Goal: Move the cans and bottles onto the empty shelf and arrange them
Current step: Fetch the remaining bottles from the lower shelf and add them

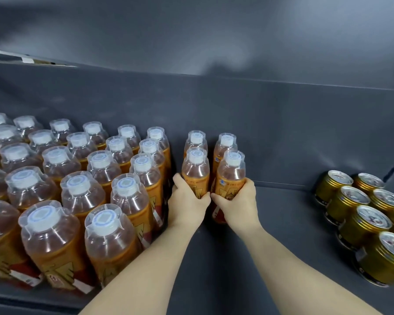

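Forearms (146, 258), bare, reach in from the near edge over a dark grey shelf (282, 212). The left hand (187, 201) grips an amber bottle (195, 171) at its label, fingers (204, 197) curled round the front. The right hand (236, 204) grips a second bottle (231, 176) just beside it, fingers (216, 197) wrapped round the label in the same way. The two hands nearly touch. They cover the middle of both bottles, and the left one's base is hidden.

Two rear bottles (196, 139) stand directly behind the held pair, mostly hidden, with only caps and shoulders showing.

To the left, a packed block of bottles (77, 178) with white caps under clear seals stands in rows. The nearest and leftmost are cut off by the frame. Label print is too blurred to read.

To the right, well apart, gold cans (362, 212) stand in two rows, the rightmost cut off.

Farther back, a plain grey back wall (259, 121) rises to the underside of an upper shelf (191, 30). A pale strip (21, 57) at far left is too small to make out.
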`<state>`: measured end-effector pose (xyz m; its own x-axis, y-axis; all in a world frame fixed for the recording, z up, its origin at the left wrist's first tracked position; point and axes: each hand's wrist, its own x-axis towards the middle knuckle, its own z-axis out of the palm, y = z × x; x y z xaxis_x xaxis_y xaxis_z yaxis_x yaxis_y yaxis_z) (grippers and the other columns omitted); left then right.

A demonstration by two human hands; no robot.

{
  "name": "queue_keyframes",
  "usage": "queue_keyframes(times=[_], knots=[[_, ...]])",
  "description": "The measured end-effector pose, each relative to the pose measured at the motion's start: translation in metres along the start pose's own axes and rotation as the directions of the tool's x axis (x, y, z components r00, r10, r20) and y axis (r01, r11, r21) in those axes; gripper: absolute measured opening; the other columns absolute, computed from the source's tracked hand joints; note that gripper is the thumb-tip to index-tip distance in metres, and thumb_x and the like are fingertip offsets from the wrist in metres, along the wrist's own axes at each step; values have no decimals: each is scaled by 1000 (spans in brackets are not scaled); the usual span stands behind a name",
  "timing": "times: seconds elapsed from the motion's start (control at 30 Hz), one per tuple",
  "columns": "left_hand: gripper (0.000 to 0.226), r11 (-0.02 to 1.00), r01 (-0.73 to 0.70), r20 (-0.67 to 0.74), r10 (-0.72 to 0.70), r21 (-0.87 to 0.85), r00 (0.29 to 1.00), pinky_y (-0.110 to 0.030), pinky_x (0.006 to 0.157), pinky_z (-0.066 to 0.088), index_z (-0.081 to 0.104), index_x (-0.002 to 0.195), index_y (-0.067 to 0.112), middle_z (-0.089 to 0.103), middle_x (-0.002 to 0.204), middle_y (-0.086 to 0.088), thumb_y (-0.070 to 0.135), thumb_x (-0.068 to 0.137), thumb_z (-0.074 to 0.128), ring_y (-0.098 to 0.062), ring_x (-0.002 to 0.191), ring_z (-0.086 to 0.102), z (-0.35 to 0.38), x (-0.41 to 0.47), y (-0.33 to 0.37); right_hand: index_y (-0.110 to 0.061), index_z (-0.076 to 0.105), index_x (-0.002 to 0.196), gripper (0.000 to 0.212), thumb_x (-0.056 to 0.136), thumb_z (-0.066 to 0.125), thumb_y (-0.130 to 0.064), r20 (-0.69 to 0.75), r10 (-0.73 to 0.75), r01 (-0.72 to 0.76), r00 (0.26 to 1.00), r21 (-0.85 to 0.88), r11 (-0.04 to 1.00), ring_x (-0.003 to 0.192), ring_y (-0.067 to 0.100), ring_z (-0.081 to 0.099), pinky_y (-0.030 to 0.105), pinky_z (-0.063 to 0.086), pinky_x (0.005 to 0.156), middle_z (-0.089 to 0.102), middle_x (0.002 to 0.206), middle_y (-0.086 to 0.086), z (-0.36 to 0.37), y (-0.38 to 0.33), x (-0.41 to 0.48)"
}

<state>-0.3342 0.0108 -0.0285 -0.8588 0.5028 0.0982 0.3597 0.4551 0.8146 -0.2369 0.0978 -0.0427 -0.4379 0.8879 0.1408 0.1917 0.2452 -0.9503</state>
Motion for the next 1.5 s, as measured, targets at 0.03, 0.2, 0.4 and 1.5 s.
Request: queue_keyframes(times=[0.03,0.2,0.4,1.5], knots=[[85,1000,-2,-1,2,8,1000,-42,88,53,21,145,17,52,134,-8,40,84,76,-31,116,57,1,1,0,-28,37,123,73,72,89,-28,4,-6,6,1000,-6,1000,100,4,57,19,46,74,50,117,-7,0,0,1],[88,1000,2,-11,-1,19,1000,-45,89,55,16,146,22,48,139,-7,37,84,76,-31,115,58,6,2,-5,-34,32,124,76,72,88,-32,25,-17,18,1000,-19,1000,103,5,57,20,48,77,51,118,-9,1,4,1],[84,995,35,-12,-34,93,999,-40,81,54,19,145,20,52,133,-5,40,86,74,-30,111,60,10,-3,-13,-37,29,123,73,76,85,-30,43,25,-22,999,-75,997,90,5,63,30,57,74,57,111,-10,1,8,-6],[85,999,4,2,-4,54,1000,-36,82,53,20,147,18,52,133,-8,34,85,77,-29,110,61,17,17,-20,-42,28,126,79,72,85,-40,72,111,-103,991,-109,989,101,14,64,43,58,86,56,115,-12,16,10,9]])
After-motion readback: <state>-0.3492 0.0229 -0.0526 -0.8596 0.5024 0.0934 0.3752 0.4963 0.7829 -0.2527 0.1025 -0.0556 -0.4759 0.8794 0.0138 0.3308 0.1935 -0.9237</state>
